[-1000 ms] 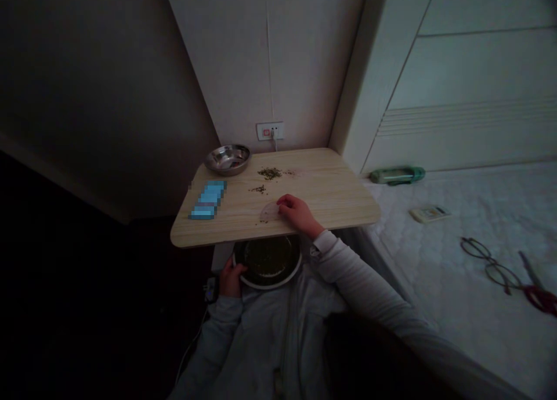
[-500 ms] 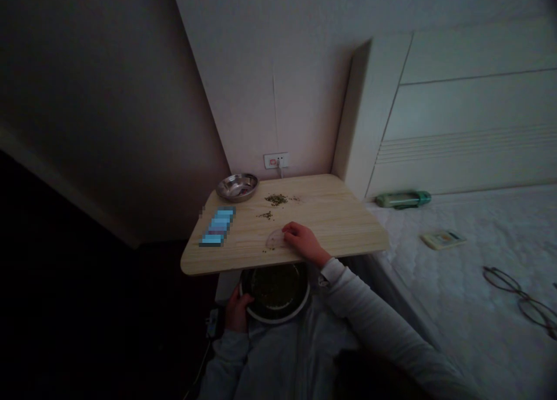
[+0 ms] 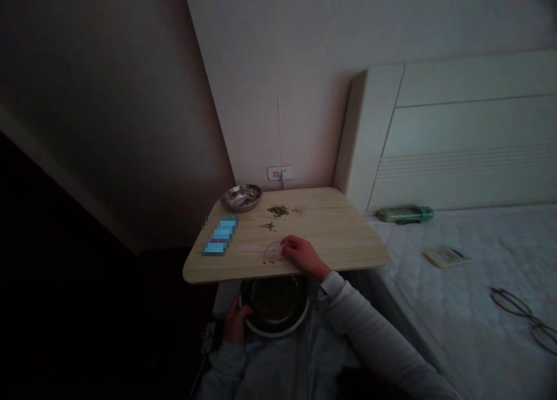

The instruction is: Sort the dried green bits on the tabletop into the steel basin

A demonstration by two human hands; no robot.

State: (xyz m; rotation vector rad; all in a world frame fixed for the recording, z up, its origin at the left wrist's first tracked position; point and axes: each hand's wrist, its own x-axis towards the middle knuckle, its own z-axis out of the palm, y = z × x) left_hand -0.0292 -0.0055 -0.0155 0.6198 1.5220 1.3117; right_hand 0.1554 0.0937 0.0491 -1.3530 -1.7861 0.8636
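Observation:
My right hand (image 3: 302,254) rests on the wooden table (image 3: 343,237) near its front edge, fingers curled on a pale, thin rounded piece (image 3: 273,251) lying flat there. Small dark green bits (image 3: 278,210) lie scattered further back on the table. Below the table's front edge, my left hand (image 3: 236,324) grips the rim of a round bowl (image 3: 275,307) held in my lap; it holds dark green contents.
A steel dish (image 3: 241,197) sits at the table's back left, with a blurred blue object (image 3: 220,236) at the left. A wall socket (image 3: 279,172) is behind. The bed on the right carries a green case (image 3: 404,214), a small card (image 3: 447,255) and glasses (image 3: 522,317).
The view has tilted up, so the table and bed sit lower in the frame. My right hand has stayed on the pale piece near the table's front edge; my left hand still holds the bowl.

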